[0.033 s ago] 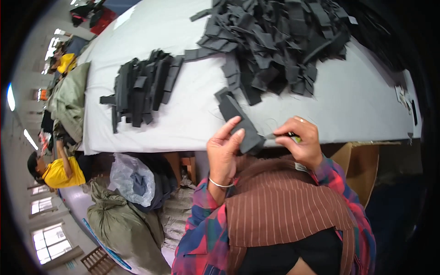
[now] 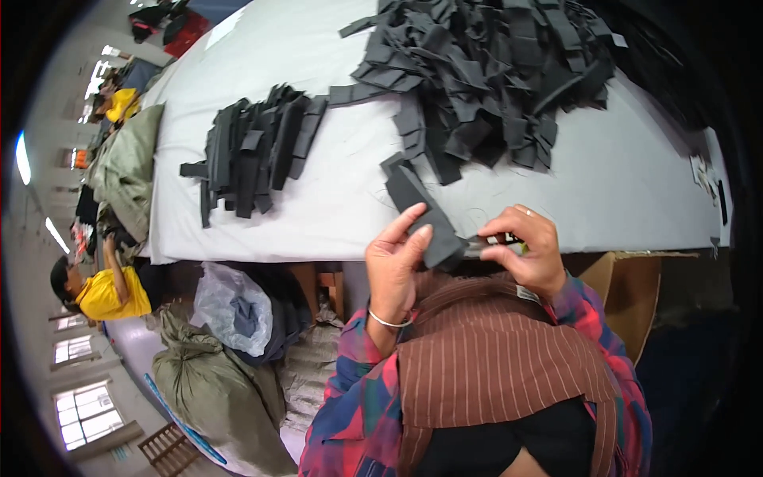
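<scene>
Apron (image 2: 501, 362): brown, pale stripes, 6 o'clock from the hands.
Left hand (image 2: 393, 269): grip pinches a dark grey strip (image 2: 442, 236), thumb against fingers.
Right hand (image 2: 531, 248): grip clenched on a small tool (image 2: 502, 238), dark with a yellow-green bit; its tip is at the strip's right edge, contact can't be told.
Strip position: over the surface (image 2: 342, 191) near its front edge, far end toward 11 o'clock.
Olive sack (image 2: 211, 397): 8 o'clock.
Short stack (image 2: 254, 155): dark pieces side by side, 10 o'clock on the surface.
Big pile (image 2: 485, 87): jumbled dark strips, 12 to 1 o'clock.
Co-worker (image 2: 115, 296): yellow top, 9 o'clock.
</scene>
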`<state>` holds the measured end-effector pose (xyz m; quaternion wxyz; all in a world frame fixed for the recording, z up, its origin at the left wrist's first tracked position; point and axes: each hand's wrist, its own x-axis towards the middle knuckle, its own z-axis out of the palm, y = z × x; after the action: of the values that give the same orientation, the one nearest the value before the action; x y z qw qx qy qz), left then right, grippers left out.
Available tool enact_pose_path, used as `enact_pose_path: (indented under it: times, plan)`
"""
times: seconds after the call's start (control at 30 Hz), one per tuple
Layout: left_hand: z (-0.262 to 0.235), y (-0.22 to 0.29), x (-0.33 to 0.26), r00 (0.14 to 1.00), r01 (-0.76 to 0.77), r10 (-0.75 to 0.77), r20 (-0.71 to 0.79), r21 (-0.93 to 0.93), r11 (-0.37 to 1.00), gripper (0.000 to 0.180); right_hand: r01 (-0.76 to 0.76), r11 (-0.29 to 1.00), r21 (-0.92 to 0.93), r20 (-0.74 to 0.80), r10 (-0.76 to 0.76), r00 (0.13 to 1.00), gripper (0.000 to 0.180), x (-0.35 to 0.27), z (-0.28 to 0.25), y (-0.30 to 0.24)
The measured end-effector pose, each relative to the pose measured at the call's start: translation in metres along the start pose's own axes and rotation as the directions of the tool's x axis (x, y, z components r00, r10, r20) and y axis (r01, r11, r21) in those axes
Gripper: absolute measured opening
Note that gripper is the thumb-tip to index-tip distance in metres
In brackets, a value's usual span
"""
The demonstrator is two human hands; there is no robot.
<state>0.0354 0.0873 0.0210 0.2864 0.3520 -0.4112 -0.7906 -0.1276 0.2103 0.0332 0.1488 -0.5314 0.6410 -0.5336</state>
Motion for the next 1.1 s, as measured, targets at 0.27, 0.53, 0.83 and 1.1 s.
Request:
enact_pose_path:
  times: [0.27,0.53,0.83,1.1]
  plan:
    - [0.022,0.035,-0.032,0.991,-0.133,0.124,0.058,0.201,0.971,0.029,0.253,0.958,0.133,0.017,-0.257,0.966,0.033,0.017,0.006,-0.016]
    - [0.022,0.049,-0.023,0.828,-0.559,0.387,0.406,0.539,0.63,0.033,0.066,0.996,0.054,-0.103,-0.06,0.993,0.009,0.033,-0.006,-0.038]
    - [0.016,-0.01,0.014,0.965,0.064,-0.026,0.26,-0.142,0.988,0.028,-0.274,0.9,0.339,-0.002,0.292,0.956,0.011,0.035,0.025,0.003]
    - [0.012,-0.04,0.027,0.984,-0.013,0.036,0.173,-0.132,0.991,0.02,-0.265,0.927,0.265,0.034,0.266,0.963,0.014,0.037,0.018,0.034]
